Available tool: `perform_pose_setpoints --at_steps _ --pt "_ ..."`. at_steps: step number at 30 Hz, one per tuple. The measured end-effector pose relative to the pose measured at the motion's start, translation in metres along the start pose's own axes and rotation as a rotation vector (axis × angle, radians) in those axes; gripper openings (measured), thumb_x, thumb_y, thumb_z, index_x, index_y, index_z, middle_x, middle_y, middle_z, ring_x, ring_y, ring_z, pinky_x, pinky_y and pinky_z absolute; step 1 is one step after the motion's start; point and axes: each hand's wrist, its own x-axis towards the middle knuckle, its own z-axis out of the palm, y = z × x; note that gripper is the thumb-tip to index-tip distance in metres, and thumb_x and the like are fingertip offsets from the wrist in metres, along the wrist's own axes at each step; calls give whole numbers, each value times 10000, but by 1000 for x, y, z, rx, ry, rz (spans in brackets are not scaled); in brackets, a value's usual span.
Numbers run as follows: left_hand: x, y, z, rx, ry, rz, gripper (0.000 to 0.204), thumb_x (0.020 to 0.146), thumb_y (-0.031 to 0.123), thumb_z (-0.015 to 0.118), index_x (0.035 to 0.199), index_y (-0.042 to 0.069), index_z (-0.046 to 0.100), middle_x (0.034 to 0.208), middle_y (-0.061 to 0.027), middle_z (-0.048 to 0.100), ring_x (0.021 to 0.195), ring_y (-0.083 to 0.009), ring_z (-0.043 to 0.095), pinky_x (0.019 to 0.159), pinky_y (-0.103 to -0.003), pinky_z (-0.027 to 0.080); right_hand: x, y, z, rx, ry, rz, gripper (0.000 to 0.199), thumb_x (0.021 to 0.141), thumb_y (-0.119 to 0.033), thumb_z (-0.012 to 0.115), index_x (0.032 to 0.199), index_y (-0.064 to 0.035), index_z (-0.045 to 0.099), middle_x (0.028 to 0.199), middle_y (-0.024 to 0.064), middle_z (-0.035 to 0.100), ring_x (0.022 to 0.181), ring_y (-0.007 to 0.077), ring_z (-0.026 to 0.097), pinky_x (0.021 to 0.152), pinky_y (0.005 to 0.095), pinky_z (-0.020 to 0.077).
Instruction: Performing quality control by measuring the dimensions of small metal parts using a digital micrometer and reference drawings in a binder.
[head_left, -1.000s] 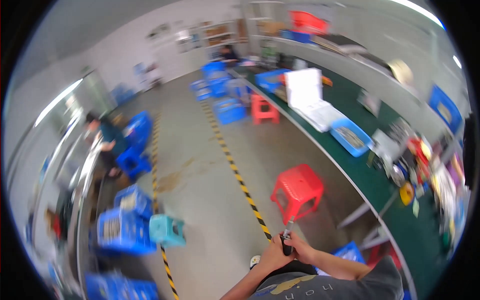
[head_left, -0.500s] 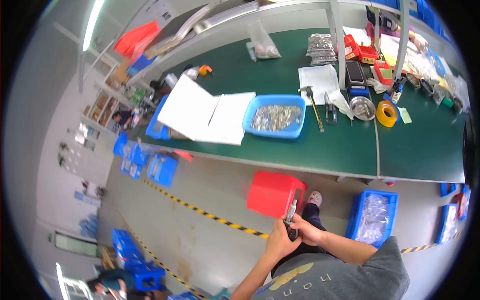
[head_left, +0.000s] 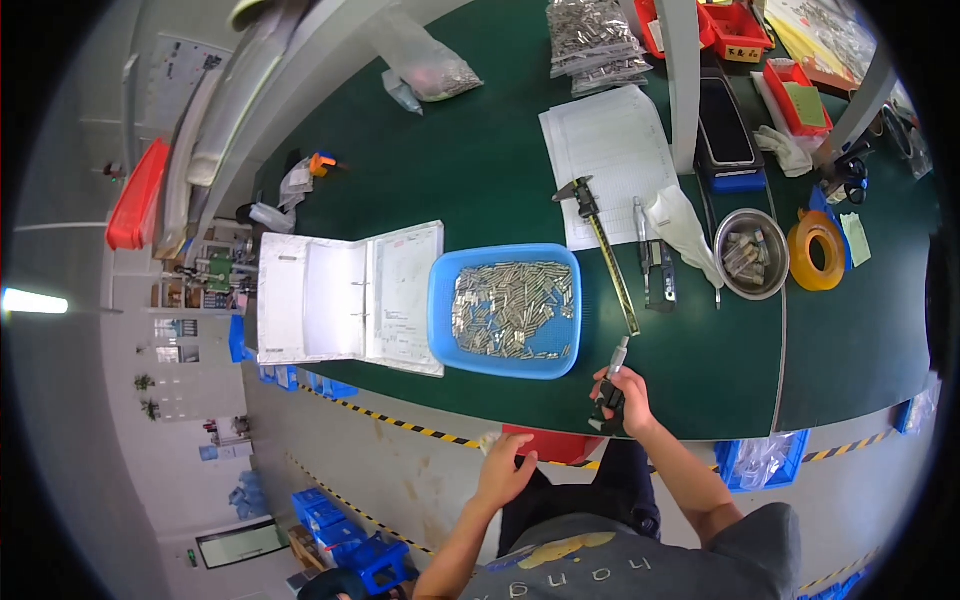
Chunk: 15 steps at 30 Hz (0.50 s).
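My right hand is closed around a micrometer with a dark body and a silver barrel, held at the front edge of the green table, barrel pointing away from me. Left of it and lower, my left hand hangs before the table edge, fingers apart and bent, with no held thing visible. Beyond the hands sits a blue plastic basket with many small metal pins. A digital caliper lies to its right, its jaws over printed sheets.
An open white binder lies left of the basket. To the right are a metal bowl of small parts, yellow tape and a phone. A shelf post rises behind. A red stool stands under the table edge.
I have come closer to the table. My hands, together around the micrometer before, are now apart. The right carries it to the table edge; the left has let go and moved left.
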Motion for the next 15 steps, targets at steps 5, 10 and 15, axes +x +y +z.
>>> perform_pose_setpoints --at_steps 5,10,15 --pt "71 7 -31 102 118 88 130 720 49 566 850 43 560 702 -95 564 593 -212 563 506 -291 446 4 5 6 81 53 -58 375 792 -304 350 901 16 512 660 128 553 407 138 429 393 232 346" --pt "149 -25 -58 432 79 201 238 697 137 608 907 38 556 855 -114 551 749 -257 545 640 -353 441 -1 19 -1 250 192 -125 644 842 -537 199 936 19 509 672 143 556 390 150 420 375 243 335" --pt "215 -36 -57 473 8 667 539 634 236 668 1107 58 480 1118 -173 433 1041 -353 420 868 -422 359 -4 25 11 366 377 -311 665 822 -589 239 921 8 514 643 148 546 394 156 420 341 227 318"
